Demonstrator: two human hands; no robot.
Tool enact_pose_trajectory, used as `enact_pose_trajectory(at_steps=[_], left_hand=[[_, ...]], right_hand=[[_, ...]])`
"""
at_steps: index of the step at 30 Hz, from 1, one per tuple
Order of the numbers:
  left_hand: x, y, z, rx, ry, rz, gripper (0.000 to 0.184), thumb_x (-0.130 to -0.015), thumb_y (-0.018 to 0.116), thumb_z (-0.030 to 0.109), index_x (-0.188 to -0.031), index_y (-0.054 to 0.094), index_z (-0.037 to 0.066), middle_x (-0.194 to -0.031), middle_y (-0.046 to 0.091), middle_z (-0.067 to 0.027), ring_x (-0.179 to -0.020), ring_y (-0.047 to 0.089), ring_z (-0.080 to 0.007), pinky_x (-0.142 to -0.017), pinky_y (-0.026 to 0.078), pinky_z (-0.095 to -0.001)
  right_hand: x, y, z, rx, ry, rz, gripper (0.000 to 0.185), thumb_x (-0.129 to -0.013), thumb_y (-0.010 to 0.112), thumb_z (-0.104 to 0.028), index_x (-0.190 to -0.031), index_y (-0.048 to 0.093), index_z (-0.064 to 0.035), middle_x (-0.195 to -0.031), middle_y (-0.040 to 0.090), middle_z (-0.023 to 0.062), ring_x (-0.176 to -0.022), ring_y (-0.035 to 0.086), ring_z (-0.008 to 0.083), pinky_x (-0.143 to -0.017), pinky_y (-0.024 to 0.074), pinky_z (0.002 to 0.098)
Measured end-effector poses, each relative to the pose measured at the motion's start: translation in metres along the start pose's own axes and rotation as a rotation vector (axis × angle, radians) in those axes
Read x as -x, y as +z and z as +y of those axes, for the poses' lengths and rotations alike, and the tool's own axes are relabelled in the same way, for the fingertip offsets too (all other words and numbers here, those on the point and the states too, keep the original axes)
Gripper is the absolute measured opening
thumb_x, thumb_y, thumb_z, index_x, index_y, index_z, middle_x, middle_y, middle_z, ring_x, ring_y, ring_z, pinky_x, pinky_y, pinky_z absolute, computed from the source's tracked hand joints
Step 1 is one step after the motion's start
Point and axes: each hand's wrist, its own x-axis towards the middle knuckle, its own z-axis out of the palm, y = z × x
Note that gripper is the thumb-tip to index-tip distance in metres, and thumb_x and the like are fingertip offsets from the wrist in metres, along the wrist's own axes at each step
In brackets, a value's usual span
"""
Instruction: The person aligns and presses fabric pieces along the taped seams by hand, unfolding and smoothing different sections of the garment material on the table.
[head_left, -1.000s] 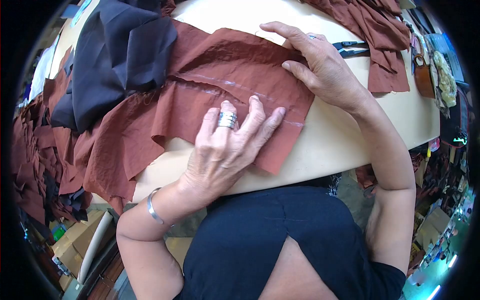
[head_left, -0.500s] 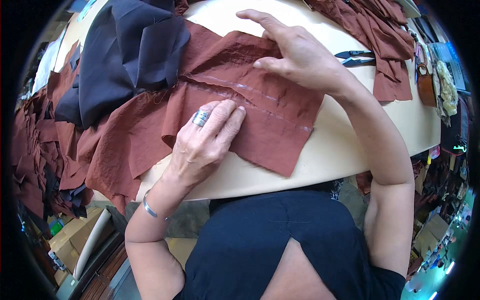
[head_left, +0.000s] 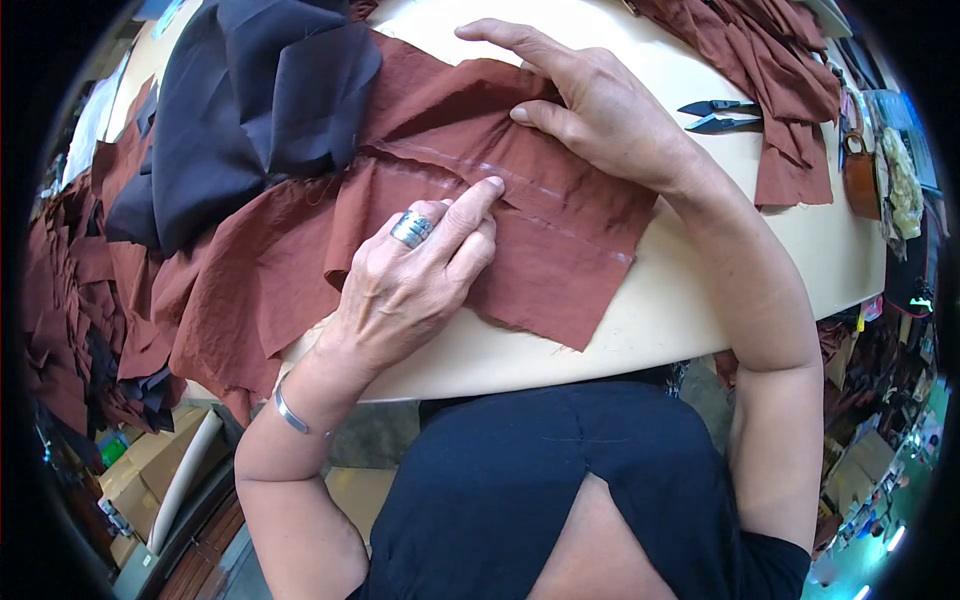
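A piece of reddish-brown cloth (head_left: 560, 290) lies on the table in front of me, with pale chalk-like lines and a slit or folded edge across it. My left hand (head_left: 415, 265), with a wide silver ring, rests on this cloth. Its index finger is stretched out, the tip touching the cloth by the slit, while the other fingers are bent and partly hidden. Over the cloth's upper right part is my right hand (head_left: 610, 115), thumb and index finger spread apart, nothing visible between them; its remaining fingers are mostly hidden.
Dark cloth (head_left: 265, 110) lies bunched on the left over more brown fabric. Black thread snips (head_left: 722, 116) lie on the pale table (head_left: 690, 290) at right, beside a heap of brown cloth (head_left: 775, 90). Brown cut pieces (head_left: 70, 290) hang over the left edge. A cardboard box (head_left: 160, 465) stands below.
My left hand has gone from a pinch-like shape to a stretched index finger, its tip slightly farther up the cloth. My right hand has shifted only slightly, its fingers still apart.
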Motion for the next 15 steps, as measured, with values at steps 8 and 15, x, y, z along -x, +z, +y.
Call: enact_pose_trajectory(at_steps=[8,15], left_hand=[[-0.002,0.001,0.003,-0.128,0.178,-0.009,0.020,-0.073,0.057,0.016,-0.093,0.055,0.020,-0.125,0.057,-0.0034,-0.081,0.061,-0.0207,-0.070,0.053,-0.0259],[-0.001,-0.008,0.000,0.033,0.161,-0.016,0.023,-0.072,0.058,0.009,-0.095,0.062,0.012,-0.121,0.058,-0.0077,-0.086,0.062,-0.0241,-0.072,0.053,-0.0293]], right_hand=[[0.000,0.001,0.003,-0.015,0.004,-0.015,0.062,-0.075,0.064,0.000,-0.131,0.045,-0.0181,-0.095,0.065,0.0109,-0.067,0.057,0.0232,-0.069,0.0477,0.0359],[0.005,-0.004,0.002,-0.035,-0.042,-0.019,0.063,-0.074,0.063,0.003,-0.131,0.045,-0.0170,-0.102,0.064,0.0094,-0.066,0.057,0.0211,-0.069,0.0474,0.0341]])
